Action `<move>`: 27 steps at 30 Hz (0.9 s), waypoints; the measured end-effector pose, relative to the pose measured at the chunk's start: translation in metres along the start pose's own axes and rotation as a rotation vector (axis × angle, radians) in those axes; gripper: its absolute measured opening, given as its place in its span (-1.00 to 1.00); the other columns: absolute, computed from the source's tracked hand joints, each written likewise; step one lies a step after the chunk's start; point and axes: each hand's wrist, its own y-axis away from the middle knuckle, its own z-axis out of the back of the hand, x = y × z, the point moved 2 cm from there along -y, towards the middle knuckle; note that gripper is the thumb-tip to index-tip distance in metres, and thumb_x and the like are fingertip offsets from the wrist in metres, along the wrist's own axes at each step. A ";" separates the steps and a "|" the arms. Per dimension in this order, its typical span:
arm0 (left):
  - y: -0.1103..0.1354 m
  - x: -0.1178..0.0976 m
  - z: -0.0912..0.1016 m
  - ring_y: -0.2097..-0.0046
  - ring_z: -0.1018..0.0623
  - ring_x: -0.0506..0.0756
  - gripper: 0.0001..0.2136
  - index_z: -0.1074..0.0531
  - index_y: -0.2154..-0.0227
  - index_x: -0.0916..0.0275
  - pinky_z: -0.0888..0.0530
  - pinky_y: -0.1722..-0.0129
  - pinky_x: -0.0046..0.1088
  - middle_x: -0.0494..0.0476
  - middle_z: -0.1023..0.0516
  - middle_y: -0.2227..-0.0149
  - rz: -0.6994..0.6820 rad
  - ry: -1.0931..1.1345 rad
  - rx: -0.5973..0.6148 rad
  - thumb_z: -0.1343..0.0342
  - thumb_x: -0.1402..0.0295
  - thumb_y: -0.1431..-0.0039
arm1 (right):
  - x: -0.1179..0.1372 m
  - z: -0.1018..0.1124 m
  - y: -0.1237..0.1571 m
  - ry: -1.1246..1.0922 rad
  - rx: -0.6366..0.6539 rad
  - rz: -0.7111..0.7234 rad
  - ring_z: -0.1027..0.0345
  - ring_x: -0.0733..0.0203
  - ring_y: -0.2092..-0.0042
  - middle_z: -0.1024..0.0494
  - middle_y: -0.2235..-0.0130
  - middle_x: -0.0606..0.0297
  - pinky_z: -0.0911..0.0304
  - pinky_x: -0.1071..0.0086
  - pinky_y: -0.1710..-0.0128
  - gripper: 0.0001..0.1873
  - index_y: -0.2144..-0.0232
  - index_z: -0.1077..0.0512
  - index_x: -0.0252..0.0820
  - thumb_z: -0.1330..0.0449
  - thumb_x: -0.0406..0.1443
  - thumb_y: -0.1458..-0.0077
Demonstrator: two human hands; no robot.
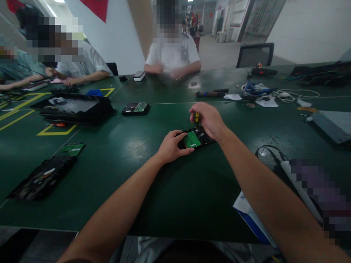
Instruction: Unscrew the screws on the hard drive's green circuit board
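Observation:
A black hard drive (206, 137) with a green circuit board (192, 139) lies on the green table in front of me. My left hand (172, 146) grips its left end, thumb at the near edge and fingers at the far edge. Over the drive, my right hand (207, 118) is closed around a screwdriver (196, 117) with a black and yellow handle, held upright. Its tip is too small to make out against the drive, and my right wrist covers part of the drive's right end.
Another hard drive (135, 108) lies beyond my left hand, near black trays (76, 104). At left are a drive casing (44, 175) and loose circuit board (74, 148). Cables (285, 95), a metal box (331, 124) and a packet (251, 219) lie right. People sit across the table.

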 end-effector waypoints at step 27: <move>-0.001 -0.002 0.002 -0.26 -0.45 0.35 -0.29 -0.46 -0.25 0.22 -0.42 -0.28 -0.02 0.35 -0.46 -0.24 -0.014 -0.010 0.002 -0.32 -0.11 -0.15 | 0.000 -0.004 0.003 -0.011 0.044 -0.059 -0.42 0.24 0.41 -0.41 0.50 0.38 -0.36 0.30 0.27 -0.67 0.40 -0.47 -0.11 -0.20 -0.02 -0.26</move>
